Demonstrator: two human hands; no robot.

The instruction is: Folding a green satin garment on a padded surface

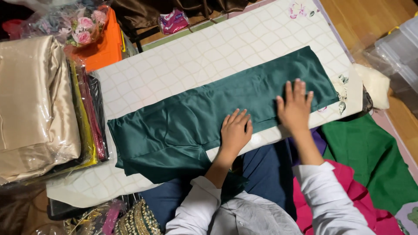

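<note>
**Green satin pressed flat on a padded board**

As both palms bear down on a long strip of dark green satin cloth (209, 113), the left hand (235, 132) lies open, fingers spread and flat, on the near edge at the middle of the strip, while the right hand (295, 109) rests equally open and flat nearer the far-right end. Neither hand grips anything; each simply presses the fabric against the white quilted board (183, 65) beneath it.

The cloth runs diagonally across the board, already folded lengthwise into a narrow band along the stretch under the hands. Its left end looks less finished: it is wider there, with loose layers overlapping and one corner hanging over the board's near edge, so judging by that, the smoothing and folding seem partly done, with that end left to tidy.

Round the board sit bagged beige satin (30, 104), a stack of coloured packets (89, 117), an orange box (104, 48) with pink artificial flowers (85, 26), and, below, bright green (374, 161) and pink fabric (348, 191) by the person's white sleeves.

The lap hides the cloth's hanging part, the gold-trimmed items at the bottom left are cut off, and the clear container at the right edge is only partly visible.
</note>
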